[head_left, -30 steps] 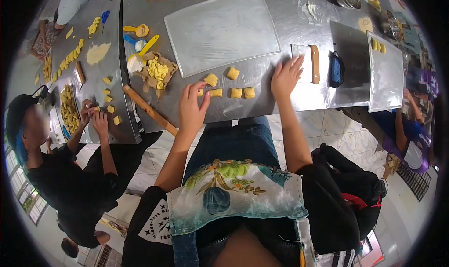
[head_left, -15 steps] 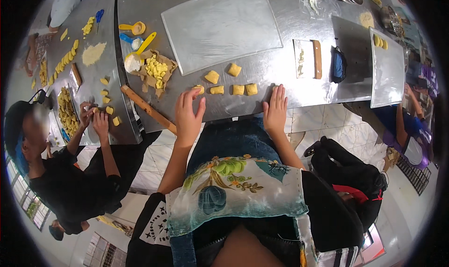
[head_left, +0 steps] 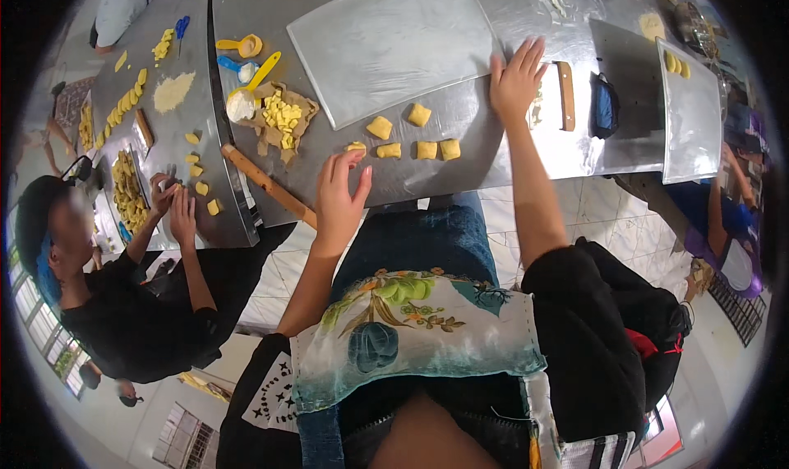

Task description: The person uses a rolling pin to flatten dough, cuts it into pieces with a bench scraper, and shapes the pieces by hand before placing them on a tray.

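Note:
My left hand (head_left: pixel 339 196) hovers at the table's near edge, fingers loosely bent and thumb apart, its fingertips by a small yellow dough piece (head_left: pixel 355 147). Whether they touch it I cannot tell. More dough pieces lie just to the right, among them a pillow-shaped dough piece (head_left: pixel 379 127) and another dough piece (head_left: pixel 449 149). My right hand (head_left: pixel 518 84) is stretched out with straight fingers, holding nothing. It is beside the right edge of a large flat metal tray (head_left: pixel 394 50) and partly covers the blade of a dough scraper with a wooden handle (head_left: pixel 565 97).
Left of the tray are yellow cubes (head_left: pixel 282 117) on brown paper, a yellow scoop (head_left: pixel 241 105) of white powder, and a wooden rolling pin (head_left: pixel 267 185). A blue pouch (head_left: pixel 606 107) and a second tray (head_left: pixel 689 132) are at right. A co-worker (head_left: pixel 123 280) handles dough at left.
My right hand has moved forward and to the right, from the near table edge to beside the scraper. My left hand has hardly moved. The view has shifted slightly.

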{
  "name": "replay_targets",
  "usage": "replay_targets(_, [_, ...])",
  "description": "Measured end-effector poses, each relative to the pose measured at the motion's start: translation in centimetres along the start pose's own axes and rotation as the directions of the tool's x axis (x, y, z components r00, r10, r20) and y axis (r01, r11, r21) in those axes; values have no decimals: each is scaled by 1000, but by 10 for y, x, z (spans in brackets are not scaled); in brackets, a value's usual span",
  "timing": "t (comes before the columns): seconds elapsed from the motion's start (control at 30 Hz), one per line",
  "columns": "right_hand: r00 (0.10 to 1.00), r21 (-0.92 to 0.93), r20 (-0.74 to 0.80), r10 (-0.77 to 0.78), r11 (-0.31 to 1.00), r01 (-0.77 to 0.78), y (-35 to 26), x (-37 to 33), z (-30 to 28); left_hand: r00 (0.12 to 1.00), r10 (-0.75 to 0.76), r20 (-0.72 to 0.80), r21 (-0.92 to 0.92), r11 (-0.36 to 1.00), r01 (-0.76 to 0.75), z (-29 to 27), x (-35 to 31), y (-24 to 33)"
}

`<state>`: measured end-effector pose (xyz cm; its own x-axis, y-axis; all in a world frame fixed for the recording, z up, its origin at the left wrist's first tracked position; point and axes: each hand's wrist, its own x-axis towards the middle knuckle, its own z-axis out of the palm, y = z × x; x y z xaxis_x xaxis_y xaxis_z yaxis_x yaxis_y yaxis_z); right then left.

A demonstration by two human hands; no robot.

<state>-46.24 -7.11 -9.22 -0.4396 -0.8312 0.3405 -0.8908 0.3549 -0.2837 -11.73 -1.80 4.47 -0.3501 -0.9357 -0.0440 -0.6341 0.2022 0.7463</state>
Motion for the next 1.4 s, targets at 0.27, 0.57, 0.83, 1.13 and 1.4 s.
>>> replay_targets(0.27, [876,37,482,8,999,-30,-18,-179,-98,999,-22,38,-46,999,24,10,-6,2])
replay_targets(0.57, [1000,-1,8,21,1000,-21,12,0,7,999,33,34,-18,999,-32,5,-5,8])
replay_targets(0.83, [995,43,104,8,999,-12,-8,-32,-5,996,-74,51,6,997,74,1,-28,3])
replay_targets(1.13, [895,267,439,-83,963,-41,1,-154,-117,985,90,150,-7,996,-90,41,7,13])
replay_targets(1.4, [940,337,308,-146,941,36,4,-111,-101,818,417,396,341,760,-553,117,33,29])
